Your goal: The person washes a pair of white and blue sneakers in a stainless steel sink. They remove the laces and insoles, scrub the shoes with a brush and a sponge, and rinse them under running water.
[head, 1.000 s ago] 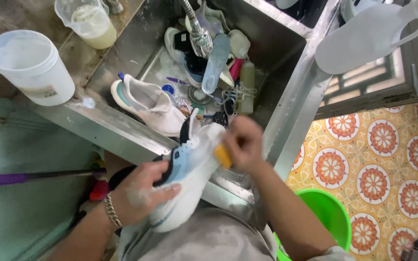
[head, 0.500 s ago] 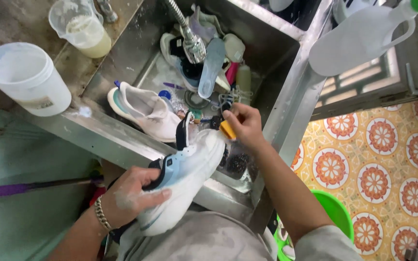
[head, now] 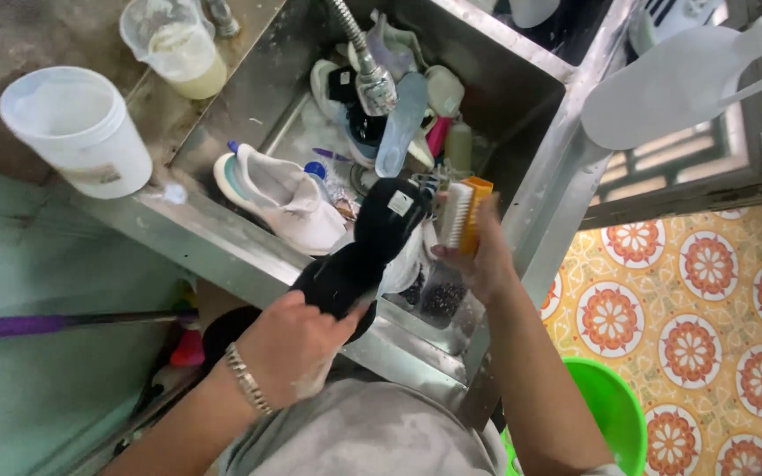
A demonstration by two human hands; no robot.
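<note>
My left hand [head: 291, 345] grips a sneaker [head: 365, 249] by its heel end over the front rim of a steel sink [head: 222, 242]. The shoe's dark inside and tongue face the camera, with a small white tag on the tongue. My right hand [head: 480, 254] holds an orange scrub brush with white bristles [head: 461, 211] just to the right of the shoe's toe end. A second white sneaker [head: 282, 196] lies on its side in the sink, to the left of the held one.
A faucet [head: 370, 79] hangs over more shoes, an insole and bottles in the basin. A white bucket [head: 77, 130] and a clear jug of yellowish liquid [head: 175, 46] stand at left. A white plastic jug [head: 685, 81] hangs at right. A green bucket [head: 612, 407] sits on patterned tiles.
The held sneaker has been turned from its white side to its dark opening facing up. The brush has lifted off the shoe and now shows beside it.
</note>
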